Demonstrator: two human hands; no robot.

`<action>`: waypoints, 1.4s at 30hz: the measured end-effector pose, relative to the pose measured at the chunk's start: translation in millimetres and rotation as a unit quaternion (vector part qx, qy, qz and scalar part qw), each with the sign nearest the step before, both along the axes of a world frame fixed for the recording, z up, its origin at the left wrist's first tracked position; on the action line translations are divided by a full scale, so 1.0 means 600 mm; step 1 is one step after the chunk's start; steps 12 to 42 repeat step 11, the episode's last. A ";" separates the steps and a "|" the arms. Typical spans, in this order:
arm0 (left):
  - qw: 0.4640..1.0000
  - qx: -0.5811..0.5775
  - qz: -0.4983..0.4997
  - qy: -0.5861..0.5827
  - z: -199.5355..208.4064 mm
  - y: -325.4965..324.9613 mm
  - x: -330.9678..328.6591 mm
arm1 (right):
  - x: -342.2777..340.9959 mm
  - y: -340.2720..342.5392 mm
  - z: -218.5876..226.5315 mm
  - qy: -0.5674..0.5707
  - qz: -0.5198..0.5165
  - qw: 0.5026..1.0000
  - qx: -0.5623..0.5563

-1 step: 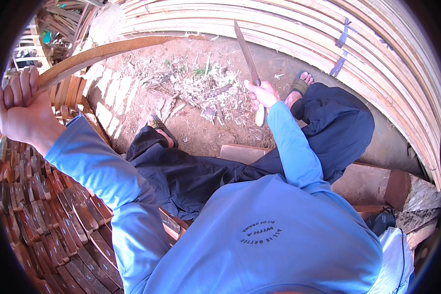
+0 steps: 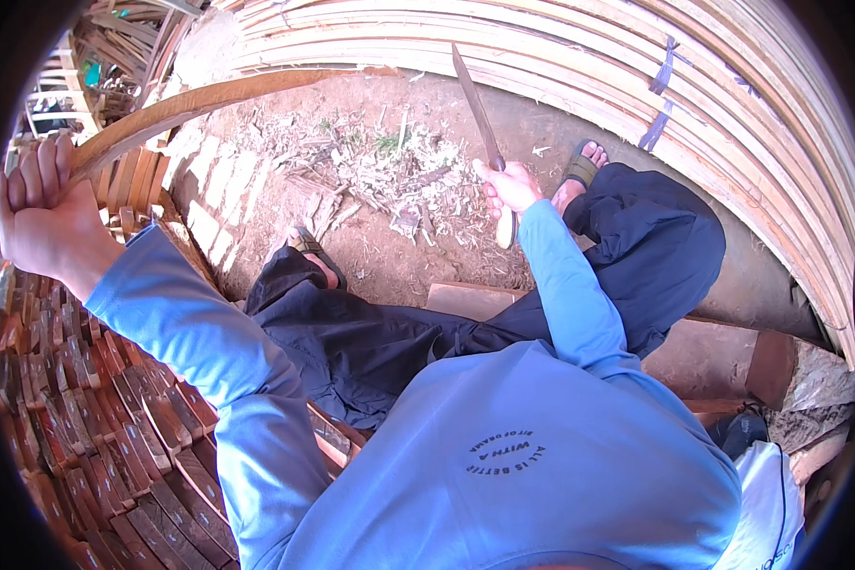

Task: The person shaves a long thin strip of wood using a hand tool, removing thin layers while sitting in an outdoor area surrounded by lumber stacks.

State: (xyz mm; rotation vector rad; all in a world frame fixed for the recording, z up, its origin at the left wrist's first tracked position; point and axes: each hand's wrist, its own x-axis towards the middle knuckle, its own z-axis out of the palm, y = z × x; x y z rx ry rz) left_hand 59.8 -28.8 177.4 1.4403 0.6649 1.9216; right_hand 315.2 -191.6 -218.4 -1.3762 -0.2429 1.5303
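Observation:
At the far left, my left hand is raised with its fingers wrapped round a long wooden strip. The strip arcs away to the right above the ground, and its far end tapers to a darker tip. My right hand is closed round the handle of a long-bladed knife. The blade points up and away, slightly left, and the pale butt of the handle sticks out below my fist. Knife and strip are apart from each other.
Pale wood shavings litter the earth floor between my sandalled feet. Long planks tied with purple strips lie along the far and right side. Stacked wooden pieces fill the lower left. A white bag lies at lower right.

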 end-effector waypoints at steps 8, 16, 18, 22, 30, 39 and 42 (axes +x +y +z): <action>0.996 -0.014 -0.091 -0.005 -0.002 0.072 -0.074 | -0.024 0.008 -0.016 -0.013 -0.009 0.999 0.038; 0.997 -0.003 -0.069 -0.031 -0.007 0.083 -0.042 | -0.022 0.017 -0.001 -0.020 -0.025 0.996 0.080; 0.997 -0.003 -0.069 -0.031 -0.007 0.083 -0.042 | -0.022 0.017 -0.001 -0.020 -0.025 0.996 0.080; 0.997 -0.003 -0.069 -0.031 -0.007 0.083 -0.042 | -0.022 0.017 -0.001 -0.020 -0.025 0.996 0.080; 0.997 -0.003 -0.069 -0.031 -0.007 0.083 -0.042 | -0.022 0.017 -0.001 -0.020 -0.025 0.996 0.080; 0.997 -0.003 -0.069 -0.031 -0.007 0.083 -0.042 | -0.022 0.017 -0.001 -0.020 -0.025 0.996 0.080; 0.997 -0.003 -0.069 -0.031 -0.007 0.083 -0.042 | -0.022 0.017 -0.001 -0.020 -0.025 0.996 0.080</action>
